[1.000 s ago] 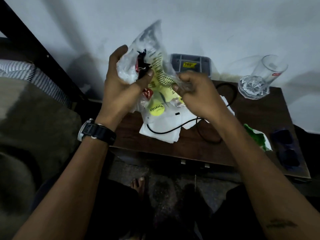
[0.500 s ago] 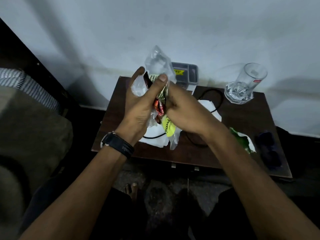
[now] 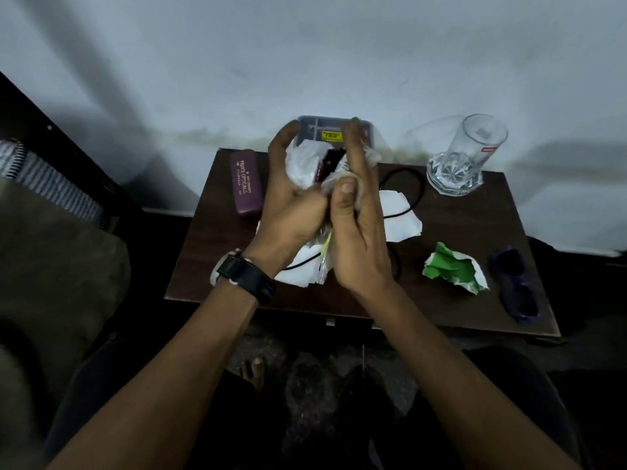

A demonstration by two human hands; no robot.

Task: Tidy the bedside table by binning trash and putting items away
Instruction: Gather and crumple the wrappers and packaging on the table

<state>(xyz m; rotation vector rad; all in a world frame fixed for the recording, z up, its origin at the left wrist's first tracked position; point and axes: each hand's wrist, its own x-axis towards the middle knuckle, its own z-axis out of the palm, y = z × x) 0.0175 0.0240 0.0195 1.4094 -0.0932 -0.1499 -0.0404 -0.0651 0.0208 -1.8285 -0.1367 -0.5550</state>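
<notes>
Above the dark wooden bedside table (image 3: 203, 266), my left hand (image 3: 291, 201) and my right hand (image 3: 356, 225) press together around a crumpled clear plastic wrapper (image 3: 303, 164) with red, black and yellow print. Both hands grip it, palms facing each other, and a strip of the wrapper hangs out below them. White torn paper (image 3: 400, 215) lies on the table under my hands, with a black cable (image 3: 407, 184) across it. A crumpled green-and-white wrapper (image 3: 451, 266) lies to the right.
A maroon spectacle case (image 3: 246, 181) lies at the table's left. A grey box with a yellow label (image 3: 330, 134) stands against the wall. A clear glass (image 3: 464, 161) sits at the back right, dark sunglasses (image 3: 515, 286) at the right edge. Bedding (image 3: 51, 232) is on the left.
The wrapper, held spread open a second ago, is now squeezed into a small wad between both hands. The view has pulled back, and the spectacle case has come into sight.
</notes>
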